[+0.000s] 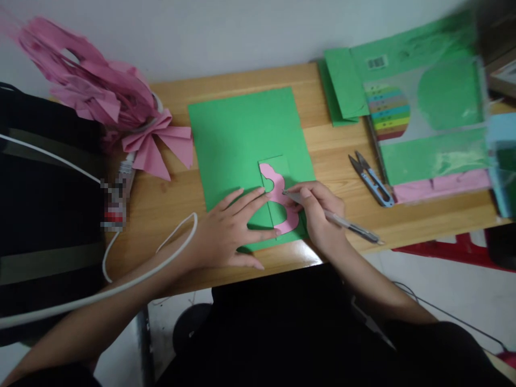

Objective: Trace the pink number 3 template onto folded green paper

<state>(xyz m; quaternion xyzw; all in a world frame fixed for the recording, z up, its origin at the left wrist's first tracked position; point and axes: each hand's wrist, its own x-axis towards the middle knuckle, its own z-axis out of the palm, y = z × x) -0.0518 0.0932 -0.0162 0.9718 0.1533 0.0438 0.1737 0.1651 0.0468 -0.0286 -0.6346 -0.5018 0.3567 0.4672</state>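
My right hand (318,212) grips a pen (350,228), its tip at the edge of a curvy pink paper cutout (279,188). Beneath the cutout is a smaller folded-looking piece of green paper (278,160), which rests on a large green sheet (242,129). With fingers spread, my left hand (236,223) lies flat on the papers, its fingertips touching the cutout's left side. Blue-handled thread snips (371,180) lie on the wooden table to the right of the sheet.
A plastic pack of green paper (431,107) and a folded green paper (346,86) lie at the right. Pink paper flowers and strips (108,97) are heaped at the left. A white cable (121,290) crosses above my left forearm. The wooden table (161,193) has a near edge.
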